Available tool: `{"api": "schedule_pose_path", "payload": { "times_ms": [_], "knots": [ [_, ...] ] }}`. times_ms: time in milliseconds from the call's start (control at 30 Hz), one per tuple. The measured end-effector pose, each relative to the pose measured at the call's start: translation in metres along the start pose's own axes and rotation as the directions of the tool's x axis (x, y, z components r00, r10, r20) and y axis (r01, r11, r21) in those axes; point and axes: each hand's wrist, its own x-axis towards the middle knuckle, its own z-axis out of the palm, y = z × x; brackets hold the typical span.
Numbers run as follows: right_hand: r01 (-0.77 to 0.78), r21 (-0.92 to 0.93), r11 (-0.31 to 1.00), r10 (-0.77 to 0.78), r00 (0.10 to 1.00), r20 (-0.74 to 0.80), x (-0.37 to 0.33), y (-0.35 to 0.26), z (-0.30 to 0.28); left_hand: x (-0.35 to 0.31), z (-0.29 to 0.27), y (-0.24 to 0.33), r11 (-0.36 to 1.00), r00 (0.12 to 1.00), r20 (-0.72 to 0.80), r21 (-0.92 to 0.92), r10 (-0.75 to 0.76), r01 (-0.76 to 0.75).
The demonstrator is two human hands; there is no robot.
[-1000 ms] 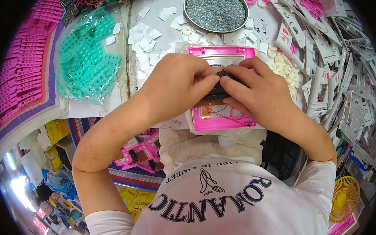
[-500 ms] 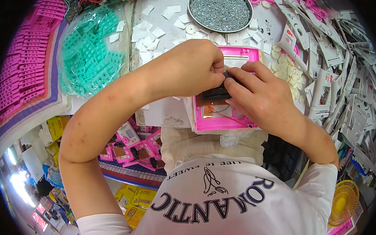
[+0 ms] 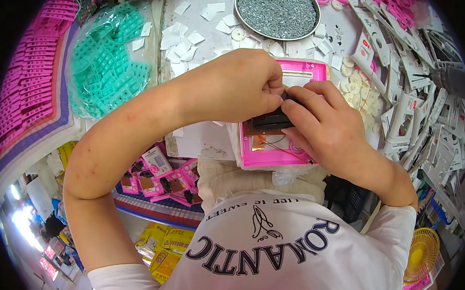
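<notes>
The flat white counter (image 3: 204, 138) is seen from above, at close range, in the downward-facing left head-worn fisheye view.

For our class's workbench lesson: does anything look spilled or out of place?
White squares lie scattered at odd angles on the table, looking untidy beside the small metal parts gathered in a round tray.

Right grip (image 3: 329, 128) on black part (image 3: 271, 121); pink casing (image 3: 273, 161) beneath
</notes>
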Motion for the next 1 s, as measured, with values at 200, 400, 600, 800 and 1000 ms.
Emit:
{"api": "schedule_pose_path", "payload": {
  "times_ms": [200, 400, 600, 800, 1000],
  "knots": [
    [-0.011, -0.046, 0.999, 0.012, 0.999, 0.031, -0.001, -0.005, -0.002, 0.005, -0.001, -0.001, 0.995, 0.995, 0.059, -0.051, -0.078, 0.081],
    [-0.045, -0.022, 0.999, 0.046, 0.999, 0.030, 0.000, -0.007, 0.000, 0.007, -0.003, 0.005, 0.992, 0.990, 0.065, 0.017, -0.125, 0.124],
    [-0.144, 0.165, 0.976, 0.127, 0.986, 0.109, 0.001, -0.002, -0.004, 0.007, -0.002, 0.000, 0.975, 0.978, 0.103, -0.107, -0.184, 0.195],
    [-0.069, -0.104, 0.992, 0.077, 0.994, 0.076, 0.002, -0.013, -0.001, 0.005, 0.001, 0.003, 0.997, 0.998, 0.013, 0.051, -0.066, 0.065],
    [-0.147, 0.178, 0.973, 0.119, 0.980, 0.157, 0.004, -0.007, -0.011, 0.006, 0.006, -0.004, 0.991, 0.997, -0.047, 0.123, 0.064, -0.058]
  ]
}}
